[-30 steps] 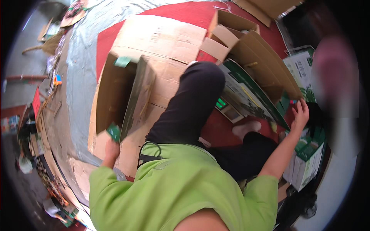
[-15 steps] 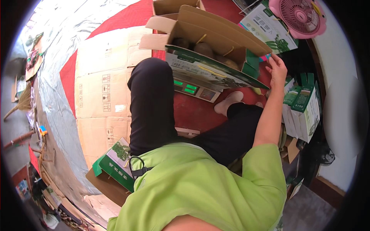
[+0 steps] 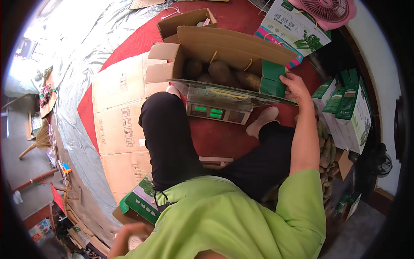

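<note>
An open carton [image 3: 241,43] with a green and white printed front rests on a digital scale [image 3: 217,114] whose display is lit green. Several dark, rounded pieces of produce [image 3: 222,72] lie inside it. At the carton's right end my right hand [image 3: 297,88] has its thumb on the green end flap [image 3: 272,77], with the other fingers partly hidden behind it. My left hand [image 3: 131,237] is low at the left, blurred, close to a green and white box [image 3: 142,200] beside my hip. Its fingers cannot be made out.
A flattened cardboard sheet [image 3: 118,112] covers the red floor [image 3: 211,144] to the left. Another open carton [image 3: 172,25] stands behind. At right are upright green and white boxes [image 3: 349,112], loose long vegetables [image 3: 327,151] and a pink fan [image 3: 330,11].
My left hand has come into view at the lower left. My right hand has shifted from the carton's outer corner onto the green end flap, which is turned farther inward. The view has shifted slightly.
</note>
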### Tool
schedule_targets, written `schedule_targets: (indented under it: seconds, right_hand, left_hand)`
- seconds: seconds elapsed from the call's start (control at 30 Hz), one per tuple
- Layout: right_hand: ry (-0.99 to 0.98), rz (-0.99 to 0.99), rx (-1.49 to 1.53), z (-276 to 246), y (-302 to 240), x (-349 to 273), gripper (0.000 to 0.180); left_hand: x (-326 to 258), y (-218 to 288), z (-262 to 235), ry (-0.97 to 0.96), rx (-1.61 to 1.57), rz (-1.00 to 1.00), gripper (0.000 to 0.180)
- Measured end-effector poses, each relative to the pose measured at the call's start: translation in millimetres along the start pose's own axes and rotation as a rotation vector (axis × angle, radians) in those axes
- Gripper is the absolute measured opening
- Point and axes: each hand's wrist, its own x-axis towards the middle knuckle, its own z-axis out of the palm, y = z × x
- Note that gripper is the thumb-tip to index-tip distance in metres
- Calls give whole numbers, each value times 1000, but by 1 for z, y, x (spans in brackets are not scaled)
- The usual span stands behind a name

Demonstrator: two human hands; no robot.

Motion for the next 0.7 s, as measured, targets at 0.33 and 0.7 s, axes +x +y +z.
schedule_targets:
  seconds: [0.33, 0.7]
  right_hand:
    - [29, -84, -175, -2, -4, -15, 53]
    - [202, -177, -4, -9, -20, -25, 48]
  left_hand:
    - [70, 93, -272, 950, -496, 799, 26]
    - [96, 199, -314, 794, -388, 878, 30]
